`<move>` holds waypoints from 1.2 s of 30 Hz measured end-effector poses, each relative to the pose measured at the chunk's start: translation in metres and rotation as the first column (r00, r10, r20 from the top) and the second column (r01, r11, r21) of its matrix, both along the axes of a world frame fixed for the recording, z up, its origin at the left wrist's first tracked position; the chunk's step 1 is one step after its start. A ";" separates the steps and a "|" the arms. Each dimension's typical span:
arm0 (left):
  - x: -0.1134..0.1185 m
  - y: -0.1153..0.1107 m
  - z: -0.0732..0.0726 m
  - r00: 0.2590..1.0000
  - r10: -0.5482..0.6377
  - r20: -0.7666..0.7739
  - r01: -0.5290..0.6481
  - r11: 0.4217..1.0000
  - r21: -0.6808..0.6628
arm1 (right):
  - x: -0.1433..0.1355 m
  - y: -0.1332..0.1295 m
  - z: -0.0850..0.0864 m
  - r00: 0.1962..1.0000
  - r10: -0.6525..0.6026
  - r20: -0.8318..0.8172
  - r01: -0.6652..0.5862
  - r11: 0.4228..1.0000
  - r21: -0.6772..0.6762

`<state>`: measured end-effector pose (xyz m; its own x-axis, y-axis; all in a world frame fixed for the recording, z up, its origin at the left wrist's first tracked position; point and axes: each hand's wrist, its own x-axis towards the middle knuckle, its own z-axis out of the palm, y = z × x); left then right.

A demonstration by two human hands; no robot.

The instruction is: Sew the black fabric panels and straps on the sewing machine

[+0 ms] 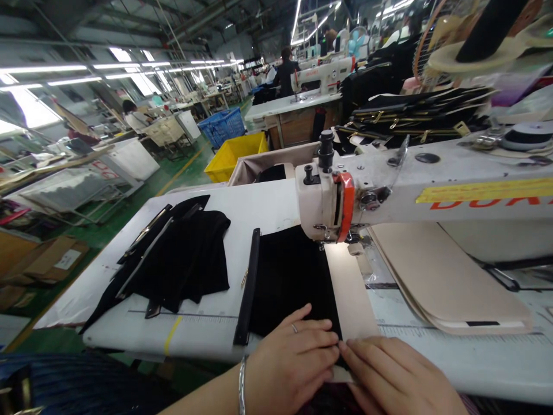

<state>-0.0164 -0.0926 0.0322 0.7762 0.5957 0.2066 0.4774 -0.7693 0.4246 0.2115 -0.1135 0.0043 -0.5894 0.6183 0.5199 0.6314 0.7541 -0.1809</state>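
My left hand (298, 357), with a ring and a silver bracelet, lies with fingers stretched on the near end of a black fabric panel (289, 276). A dark strip with a small gold zipper pull (244, 278) runs down that panel's left side. On the right, the panel meets a beige piece (352, 294). My right hand (393, 369) rests with straight fingers at the near end of this beige piece, its fingertips against the seam beside the left fingertips; its thumb is mostly hidden. Beyond both hands, the sewing machine's head (326, 202) stands over the far end of the work.
Black fabric pieces with zippers (185, 259) lie on the table at left. Stacked beige panels (453, 276) sit under the machine arm (475, 178). Behind are a yellow crate (237, 155), a blue basket (222, 125), a pile of zippered black pieces (415, 112) and people at other stations.
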 end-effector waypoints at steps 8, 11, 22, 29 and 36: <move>0.000 0.015 -0.013 0.999 0.028 0.015 -0.029 0.994 0.102 | -0.004 0.017 0.004 0.998 -0.027 -0.050 0.027 1.000 0.002; 0.000 0.023 -0.011 1.000 0.018 -0.003 -0.018 0.994 0.110 | -0.003 0.022 0.002 0.999 -0.036 -0.009 0.035 0.999 -0.032; 0.000 0.056 -0.012 0.990 0.036 -0.135 -0.014 0.987 0.161 | -0.003 0.049 0.001 0.993 -0.096 0.071 0.104 0.987 -0.121; -0.001 0.082 -0.014 0.988 0.033 -0.154 -0.001 0.979 0.205 | -0.004 0.072 0.004 0.989 -0.090 0.117 0.109 0.980 -0.164; 0.002 0.110 -0.018 0.988 0.069 -0.139 -0.038 0.977 0.211 | -0.007 0.092 0.004 0.982 -0.109 0.153 0.134 0.976 -0.169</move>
